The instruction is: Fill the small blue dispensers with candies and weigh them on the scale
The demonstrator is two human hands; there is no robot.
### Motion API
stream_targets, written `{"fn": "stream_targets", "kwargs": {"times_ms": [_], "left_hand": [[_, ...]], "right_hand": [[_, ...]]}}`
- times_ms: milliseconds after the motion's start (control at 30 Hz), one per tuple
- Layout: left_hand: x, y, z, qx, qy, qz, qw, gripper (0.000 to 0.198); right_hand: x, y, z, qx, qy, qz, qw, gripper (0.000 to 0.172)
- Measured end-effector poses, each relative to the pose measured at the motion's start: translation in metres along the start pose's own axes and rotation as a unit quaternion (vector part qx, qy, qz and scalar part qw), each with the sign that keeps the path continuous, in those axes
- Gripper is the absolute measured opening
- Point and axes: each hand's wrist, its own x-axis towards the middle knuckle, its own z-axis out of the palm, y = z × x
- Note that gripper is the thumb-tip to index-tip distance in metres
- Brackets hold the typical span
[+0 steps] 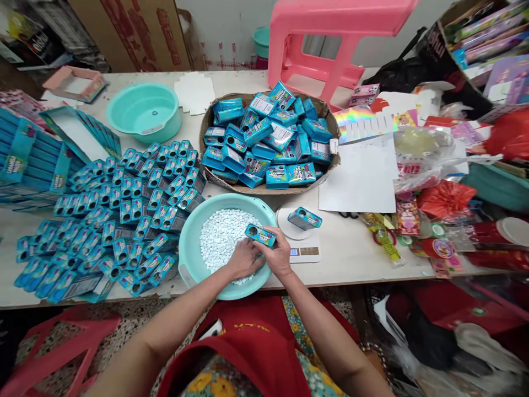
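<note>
My right hand (278, 255) grips a small blue candy box (260, 235) with a round hole near one end of its top, tilted over a mint-green basin (190, 242). In the basin lies a heap of small white candies (223, 231). My left hand (244, 259) is low over the candies, just beneath the box, its fingers curled together. What those fingers hold, if anything, is hidden. To the right, another blue box (305, 218) rests on the round plate of a white scale (311, 251).
Rows of blue boxes with holes (136, 207) cover the table's left. Behind the basin stands a cardboard tray (268, 190) piled with blue boxes. A second green basin (142, 105), a pink stool (345, 22), white paper (359, 182) and bagged items (446, 201) lie around.
</note>
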Motion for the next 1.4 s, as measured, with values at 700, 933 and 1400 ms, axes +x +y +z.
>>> {"fn": "stream_targets", "kwargs": {"times_ms": [700, 933, 1400], "left_hand": [[-0.005, 0.066, -0.091, -0.523, 0.3, -0.063, 0.795, 0.015], [0.002, 0.076, -0.094, -0.519, 0.345, -0.096, 0.776, 0.023], [0.008, 0.089, -0.09, -0.457, 0.369, -0.076, 0.806, 0.026]], "right_hand": [[-0.011, -0.04, 0.026, -0.132, -0.182, -0.028, 0.974, 0.03], [-0.006, -0.059, 0.025, -0.144, -0.171, -0.008, 0.975, 0.031], [-0.002, -0.065, 0.022, -0.106, -0.15, -0.002, 0.983, 0.033]]}}
